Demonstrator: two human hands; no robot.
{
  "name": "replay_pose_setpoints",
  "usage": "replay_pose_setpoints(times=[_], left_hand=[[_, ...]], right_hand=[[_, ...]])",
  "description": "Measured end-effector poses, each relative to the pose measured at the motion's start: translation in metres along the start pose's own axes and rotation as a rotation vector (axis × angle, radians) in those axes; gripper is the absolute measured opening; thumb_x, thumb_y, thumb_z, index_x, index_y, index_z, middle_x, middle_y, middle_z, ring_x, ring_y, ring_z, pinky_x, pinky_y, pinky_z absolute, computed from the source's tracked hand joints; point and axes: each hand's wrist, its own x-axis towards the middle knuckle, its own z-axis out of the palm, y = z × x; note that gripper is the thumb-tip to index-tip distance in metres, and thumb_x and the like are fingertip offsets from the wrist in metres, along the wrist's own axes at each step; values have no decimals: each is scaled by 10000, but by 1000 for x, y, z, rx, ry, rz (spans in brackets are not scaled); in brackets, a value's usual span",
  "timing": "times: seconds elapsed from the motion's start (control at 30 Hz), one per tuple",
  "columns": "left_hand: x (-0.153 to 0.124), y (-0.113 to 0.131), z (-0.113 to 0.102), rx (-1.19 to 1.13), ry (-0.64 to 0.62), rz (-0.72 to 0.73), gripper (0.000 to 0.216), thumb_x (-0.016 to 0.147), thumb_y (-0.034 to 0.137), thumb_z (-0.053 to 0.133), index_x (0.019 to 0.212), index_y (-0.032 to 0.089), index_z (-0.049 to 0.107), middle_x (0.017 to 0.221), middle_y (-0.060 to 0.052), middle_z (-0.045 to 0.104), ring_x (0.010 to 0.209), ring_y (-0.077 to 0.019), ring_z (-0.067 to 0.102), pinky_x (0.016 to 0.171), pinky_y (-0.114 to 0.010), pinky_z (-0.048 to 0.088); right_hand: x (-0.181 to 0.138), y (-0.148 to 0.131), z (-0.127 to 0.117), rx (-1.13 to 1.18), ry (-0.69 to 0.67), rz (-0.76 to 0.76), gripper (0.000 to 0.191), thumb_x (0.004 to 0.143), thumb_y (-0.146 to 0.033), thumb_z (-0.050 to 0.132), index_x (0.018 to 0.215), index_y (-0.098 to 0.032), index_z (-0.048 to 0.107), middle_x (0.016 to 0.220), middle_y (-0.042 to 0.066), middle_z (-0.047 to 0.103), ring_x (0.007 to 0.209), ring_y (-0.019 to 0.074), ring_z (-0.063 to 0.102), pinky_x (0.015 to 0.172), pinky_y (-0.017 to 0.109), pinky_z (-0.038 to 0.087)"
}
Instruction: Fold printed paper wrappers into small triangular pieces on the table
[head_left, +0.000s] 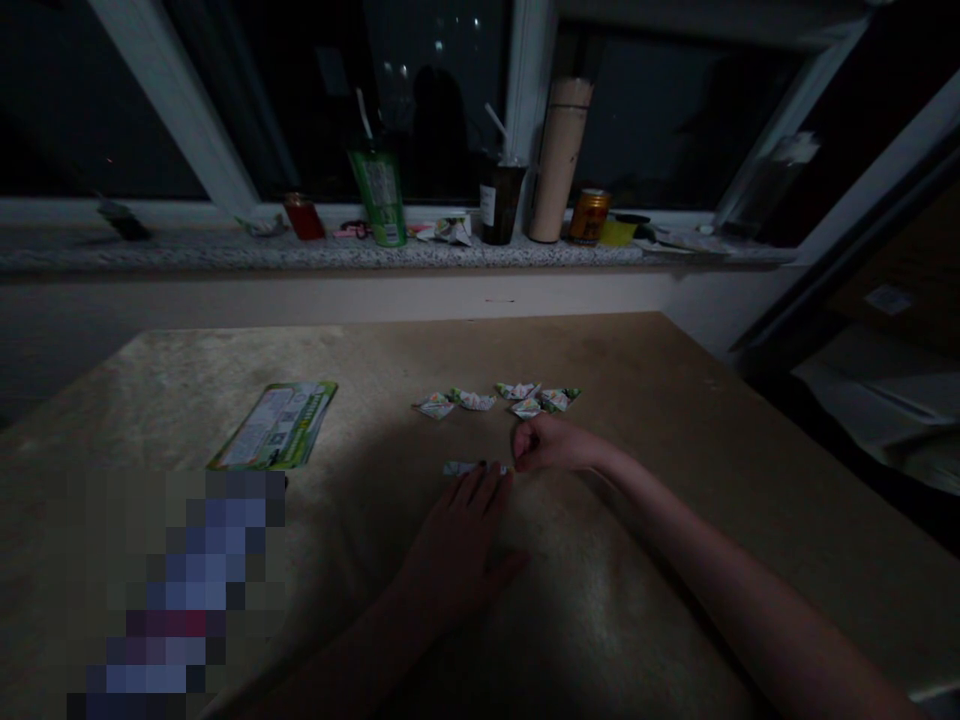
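Note:
A small folded strip of printed paper [456, 467] lies flat on the table. My left hand [461, 535] rests over it, fingers stretched out and tips pressing on the strip. At the strip's right end is my right hand [553, 443], its fingers curled into a pinch; the end between them is mostly hidden. Just beyond the hands lie several small folded paper pieces, pointed at their ends, white and green with print: a left pair [435, 404] and a right cluster [527, 408]. The right hand is close to that cluster without visibly holding any of it.
A green-and-white printed packet [277, 425] lies on the table [615, 350] at left, above a pixelated area. Along the granite windowsill [450, 256] stand a green cup [381, 200], a dark drink cup [499, 205], a tall pink flask [559, 165] and a gold can [589, 217].

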Motion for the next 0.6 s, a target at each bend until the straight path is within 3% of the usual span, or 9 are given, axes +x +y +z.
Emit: replay_pose_setpoints(times=[0.17,0.6], left_hand=[[0,0,-1,1,-8,-11,702,856,531,476,1398,113,317,1450,-148,340,1321,-304,302,1060,-450,272],[-1,1,0,6,-10,-17,708,842,518,507,1400,123,323,1457,-142,330,1323,-303,302,1067,-446,267]], right_hand=[[1,3,0,57,31,-9,255,525,-109,654,655,-181,447,552,-92,461,489,65,414,449,171,301],[3,1,2,43,12,-8,146,546,-115,637,605,-166,514,529,-78,484,490,69,419,453,175,307]])
